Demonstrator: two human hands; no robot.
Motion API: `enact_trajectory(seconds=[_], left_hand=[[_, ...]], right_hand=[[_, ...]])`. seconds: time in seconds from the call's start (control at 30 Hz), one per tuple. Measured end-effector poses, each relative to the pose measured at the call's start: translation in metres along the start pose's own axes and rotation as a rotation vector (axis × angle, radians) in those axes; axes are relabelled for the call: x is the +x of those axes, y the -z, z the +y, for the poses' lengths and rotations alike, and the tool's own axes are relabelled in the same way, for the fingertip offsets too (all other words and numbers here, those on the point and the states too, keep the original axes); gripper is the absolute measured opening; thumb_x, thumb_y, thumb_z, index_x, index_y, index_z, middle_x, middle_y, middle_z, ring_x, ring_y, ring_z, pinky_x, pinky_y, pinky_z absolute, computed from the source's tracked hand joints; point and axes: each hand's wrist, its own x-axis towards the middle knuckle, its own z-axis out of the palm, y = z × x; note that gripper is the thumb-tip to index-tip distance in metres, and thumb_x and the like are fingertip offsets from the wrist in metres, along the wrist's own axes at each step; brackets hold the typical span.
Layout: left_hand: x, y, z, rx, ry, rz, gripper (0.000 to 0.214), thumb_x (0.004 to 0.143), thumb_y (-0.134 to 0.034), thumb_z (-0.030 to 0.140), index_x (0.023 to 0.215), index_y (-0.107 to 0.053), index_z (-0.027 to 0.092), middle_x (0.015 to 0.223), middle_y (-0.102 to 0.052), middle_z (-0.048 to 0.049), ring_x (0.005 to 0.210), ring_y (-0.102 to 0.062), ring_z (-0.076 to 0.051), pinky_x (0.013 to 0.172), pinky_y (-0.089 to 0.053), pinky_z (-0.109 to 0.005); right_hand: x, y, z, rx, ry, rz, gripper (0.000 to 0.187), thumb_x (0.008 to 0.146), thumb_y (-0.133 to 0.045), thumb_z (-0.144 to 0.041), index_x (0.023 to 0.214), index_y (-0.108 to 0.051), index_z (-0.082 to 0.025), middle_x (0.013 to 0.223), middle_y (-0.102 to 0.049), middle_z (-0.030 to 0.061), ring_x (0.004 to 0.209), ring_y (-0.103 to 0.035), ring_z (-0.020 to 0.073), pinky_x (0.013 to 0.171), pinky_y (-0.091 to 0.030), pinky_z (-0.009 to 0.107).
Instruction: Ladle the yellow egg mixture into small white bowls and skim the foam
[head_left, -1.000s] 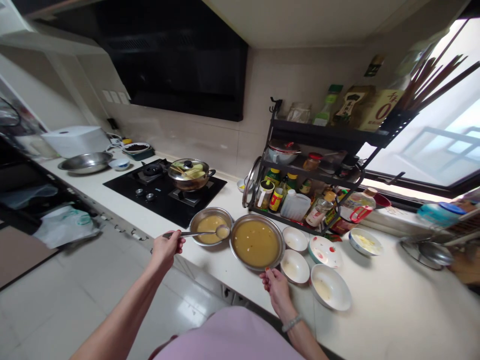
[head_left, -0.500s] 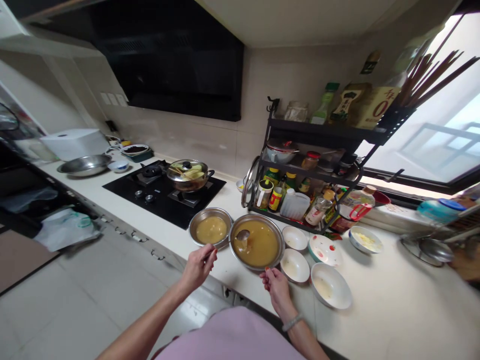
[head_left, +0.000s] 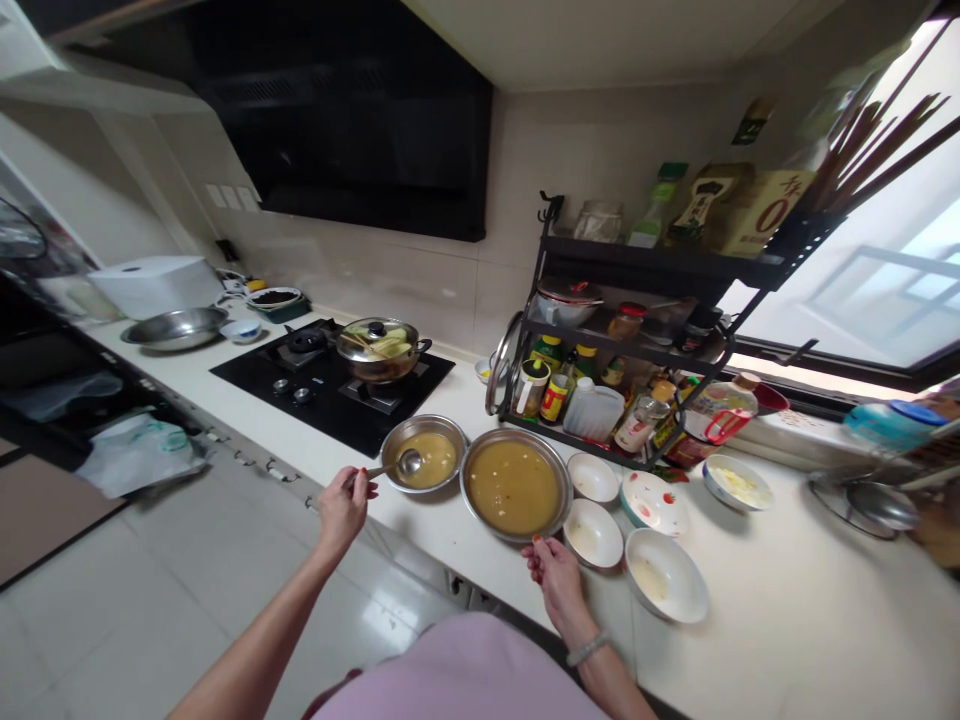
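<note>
My left hand (head_left: 343, 512) is closed round the handle of a metal spoon (head_left: 409, 461). The spoon's bowl is in or just over the yellowish liquid of the smaller steel bowl (head_left: 388, 468). Beside it on the right stands a larger steel bowl (head_left: 471, 503), filled with similar liquid that has small pale bits floating in it. My right hand (head_left: 556, 578) pinches the near rim of this larger bowl, thumb on top and the other fingers curled.
Several white bowls (head_left: 679, 575) stand right of the steel bowls, some with residue. Behind them is a black spice rack (head_left: 630, 255). A lidded pot (head_left: 380, 350) sits on the black stove (head_left: 322, 400) at the left. Farther right is a bowl of pale yellow pieces (head_left: 739, 482).
My left hand has moved left, carrying the spoon from the larger steel bowl to the smaller one. My right hand has stayed at the larger bowl's rim.
</note>
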Motion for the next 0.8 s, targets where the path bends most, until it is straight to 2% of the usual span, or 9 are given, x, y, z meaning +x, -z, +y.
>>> enact_trajectory(seconds=[0.13, 0.23, 0.43, 0.57, 0.7, 0.8], left_hand=[[0.0, -0.006, -0.005, 0.003, 0.018, -0.02, 0.028, 0.082, -0.046, 0.045, 0.071, -0.052, 0.02, 0.062, -0.071, -0.0064, 0.059, -0.071, -0.02, 0.056, -0.053, -0.027], [0.002, -0.008, -0.004, -0.107, 0.127, -0.014, 0.026, 0.082, -0.047, 0.042, 0.071, -0.052, 0.019, 0.061, -0.072, -0.0078, 0.06, -0.072, -0.022, 0.055, -0.054, -0.028], [0.01, -0.005, -0.008, -0.304, 0.339, 0.089, 0.017, 0.077, -0.051, 0.033, 0.077, -0.052, 0.016, 0.058, -0.071, -0.0098, 0.058, -0.072, -0.025, 0.058, -0.057, -0.033], [0.011, 0.0, -0.007, -0.335, 0.364, 0.143, 0.015, 0.076, -0.051, 0.031, 0.08, -0.051, 0.016, 0.055, -0.069, -0.0077, 0.058, -0.072, -0.026, 0.059, -0.058, -0.034], [0.009, 0.004, 0.001, -0.345, 0.351, 0.141, 0.013, 0.077, -0.051, 0.029, 0.078, -0.051, 0.016, 0.054, -0.068, -0.0064, 0.057, -0.071, -0.026, 0.056, -0.058, -0.034], [0.009, 0.006, 0.007, -0.438, 0.383, 0.159, 0.01, 0.078, -0.052, 0.025, 0.077, -0.051, 0.015, 0.051, -0.066, -0.0048, 0.053, -0.07, -0.023, 0.059, -0.059, -0.033]], right_hand=[[0.0, 0.0, -0.001, -0.005, 0.0, -0.005, 0.042, 0.054, -0.08, -0.053, 0.059, -0.057, -0.019, 0.058, -0.064, 0.0038, 0.048, -0.049, 0.0114, 0.042, -0.033, 0.023], [-0.001, 0.0, -0.002, -0.003, 0.002, 0.001, 0.041, 0.055, -0.08, -0.052, 0.058, -0.057, -0.019, 0.058, -0.064, 0.0039, 0.048, -0.048, 0.011, 0.043, -0.033, 0.023], [-0.001, 0.0, -0.003, -0.003, 0.003, 0.0, 0.039, 0.056, -0.08, -0.05, 0.058, -0.057, -0.018, 0.058, -0.065, 0.0043, 0.048, -0.049, 0.0109, 0.043, -0.033, 0.022], [-0.001, 0.0, -0.003, -0.004, 0.001, -0.004, 0.04, 0.055, -0.08, -0.051, 0.059, -0.057, -0.019, 0.058, -0.064, 0.0039, 0.048, -0.049, 0.0112, 0.042, -0.033, 0.022], [-0.001, 0.0, -0.003, 0.0, 0.003, 0.003, 0.042, 0.053, -0.081, -0.052, 0.058, -0.056, -0.019, 0.057, -0.064, 0.0037, 0.047, -0.048, 0.0107, 0.042, -0.032, 0.022], [-0.001, -0.001, -0.003, 0.002, 0.006, 0.002, 0.042, 0.052, -0.081, -0.053, 0.058, -0.056, -0.019, 0.056, -0.064, 0.0034, 0.047, -0.048, 0.0105, 0.042, -0.032, 0.022]])
